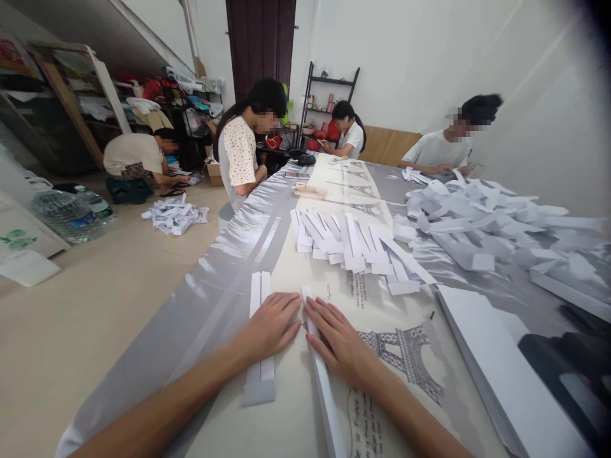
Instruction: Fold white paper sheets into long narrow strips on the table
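A long white folded paper strip [324, 397] lies on the patterned tablecloth in front of me and runs towards my body. My right hand [340, 337] rests on its far part, fingers stretched out and palm down. Just left of the strip, my left hand [273, 323] lies with its fingers extended; its fingertips are close to the strip's far end, and I cannot tell if they touch it. Under my left hand and wrist is a flat white paper piece with folded sides [260, 389], partly covered. Both hands are spread flat rather than closed.
Beyond my hands lies a row of folded paper pieces [351, 245]. A large paper heap [482, 213] and a stack of white sheets [496, 356] are on the right. Several people sit around the table [241, 245]; another crouches by a paper pile [175, 215] on the floor.
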Tool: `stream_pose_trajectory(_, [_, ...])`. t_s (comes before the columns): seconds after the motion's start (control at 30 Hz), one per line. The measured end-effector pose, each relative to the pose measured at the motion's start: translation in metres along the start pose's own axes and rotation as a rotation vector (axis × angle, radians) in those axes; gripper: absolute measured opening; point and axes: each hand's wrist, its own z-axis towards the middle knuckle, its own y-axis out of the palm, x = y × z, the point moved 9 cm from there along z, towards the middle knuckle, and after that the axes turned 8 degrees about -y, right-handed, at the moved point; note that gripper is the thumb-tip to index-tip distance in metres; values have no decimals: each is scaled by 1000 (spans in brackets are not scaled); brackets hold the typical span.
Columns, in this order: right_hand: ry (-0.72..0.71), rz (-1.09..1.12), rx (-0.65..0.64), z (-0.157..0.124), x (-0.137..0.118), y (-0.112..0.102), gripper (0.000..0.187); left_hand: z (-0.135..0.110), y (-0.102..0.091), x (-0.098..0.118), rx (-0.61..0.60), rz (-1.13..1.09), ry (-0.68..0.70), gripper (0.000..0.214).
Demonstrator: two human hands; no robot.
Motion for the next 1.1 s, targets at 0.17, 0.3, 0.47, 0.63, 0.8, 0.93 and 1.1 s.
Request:
stream_pose_trajectory(0.17, [4, -4, -25, 0, 1, 2, 58, 2, 9, -1, -21, 64, 32, 44])
stream_pose_trajectory(0.3, [-2, -15, -24, 2, 1, 3, 58, 5, 13, -1, -23, 98, 50, 43])
stream_pose_trajectory(0.47, [4, -13, -26, 2, -1, 3, 59, 5, 15, -2, -11, 124, 52, 42])
stream_pose_trajectory(0.63, [4, -26, 12, 1, 0, 4, 64, 6, 12, 0, 10, 124, 61, 42])
stream_pose_trajectory(0.8, [-14, -38, 15, 0, 3, 7, 62, 5, 10, 3, 5, 135, 61, 40])
stream_pose_trajectory(0.93, [-14, -27, 9, 0, 4, 7, 63, 5, 9, 5, -9, 141, 64, 41])
stream_pose_trajectory(1.1, [8, -24, -22, 0, 5, 8, 64, 6, 13, 4, -22, 129, 90, 47])
